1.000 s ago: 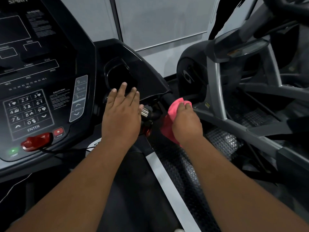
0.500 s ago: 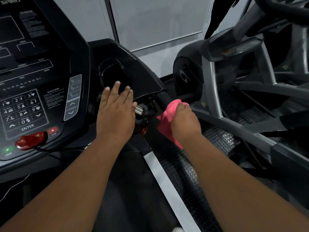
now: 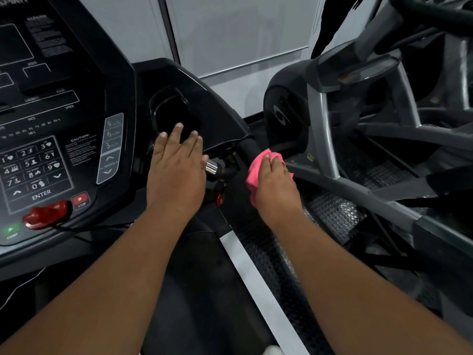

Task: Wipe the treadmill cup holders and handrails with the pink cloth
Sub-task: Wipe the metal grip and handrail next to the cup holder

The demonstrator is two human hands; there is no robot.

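The pink cloth (image 3: 256, 170) is bunched under my right hand (image 3: 276, 185), which presses it around the black right handrail (image 3: 247, 147) just below the console's corner. My left hand (image 3: 176, 170) lies flat and open, fingers together, over the near rim of the right cup holder (image 3: 174, 114), a dark recess in the black console. A chrome-tipped grip (image 3: 212, 167) pokes out beside my left thumb. The handrail below the cloth is hidden by my right hand and forearm.
The console keypad (image 3: 30, 170), the speed buttons (image 3: 110, 147) and a red safety key (image 3: 47, 213) sit to the left. A grey elliptical machine (image 3: 358, 124) stands close on the right. The treadmill deck's silver side strip (image 3: 256, 272) runs below my arms.
My right hand has slid the cloth slightly along the handrail. My left hand stays flat at the cup holder's rim. The view shifted a little.
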